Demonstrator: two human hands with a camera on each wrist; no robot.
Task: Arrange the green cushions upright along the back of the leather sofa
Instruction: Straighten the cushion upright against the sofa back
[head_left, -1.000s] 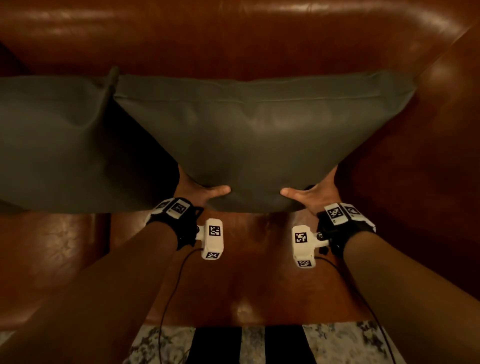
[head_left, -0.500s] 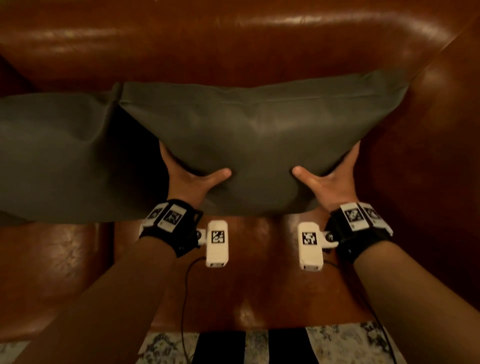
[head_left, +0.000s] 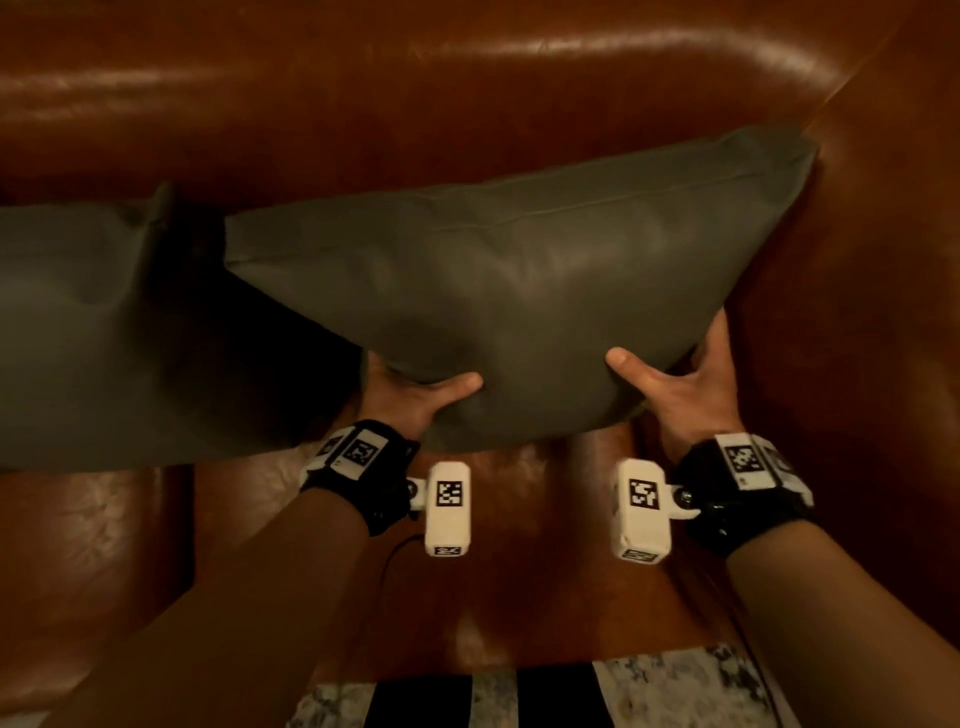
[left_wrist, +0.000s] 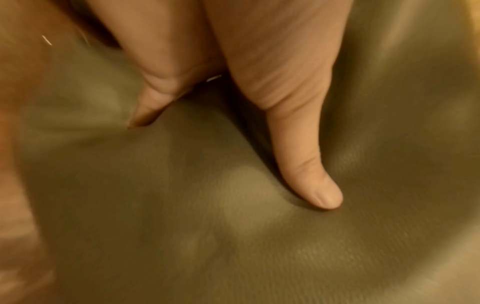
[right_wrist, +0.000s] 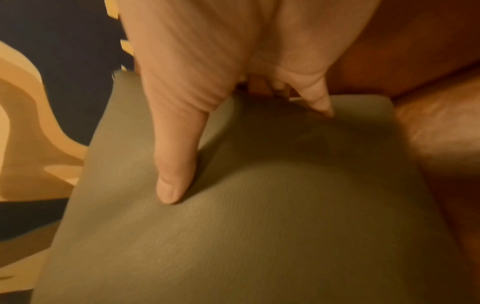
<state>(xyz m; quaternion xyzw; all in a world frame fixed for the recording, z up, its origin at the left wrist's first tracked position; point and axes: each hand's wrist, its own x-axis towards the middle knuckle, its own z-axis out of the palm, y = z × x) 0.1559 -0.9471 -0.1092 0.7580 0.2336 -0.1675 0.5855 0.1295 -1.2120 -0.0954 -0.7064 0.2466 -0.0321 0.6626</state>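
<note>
I hold a dark green cushion (head_left: 519, 291) by its lower edge above the seat of the brown leather sofa (head_left: 467, 78). My left hand (head_left: 415, 395) grips its lower left part and my right hand (head_left: 670, 384) its lower right. Both thumbs press the front; the fingers are hidden behind it. The cushion tilts, with its right top corner higher, near the sofa's right corner. A second green cushion (head_left: 78, 322) leans against the sofa back on the left. The left wrist view shows my thumb (left_wrist: 306, 160) on green fabric (left_wrist: 182, 216); the right wrist view shows my thumb (right_wrist: 176, 160) on the cushion (right_wrist: 272, 205).
The sofa's right arm (head_left: 883, 312) rises close beside the held cushion. Bare leather seat (head_left: 540, 597) lies below my wrists. A patterned rug (head_left: 675, 686) with black stripes shows at the bottom edge. Cables run from the wrist cameras down across the seat.
The held cushion has risen and shifted right, its right corner lifting toward the sofa's corner. Both hands moved up with it and now grip higher on its sides.
</note>
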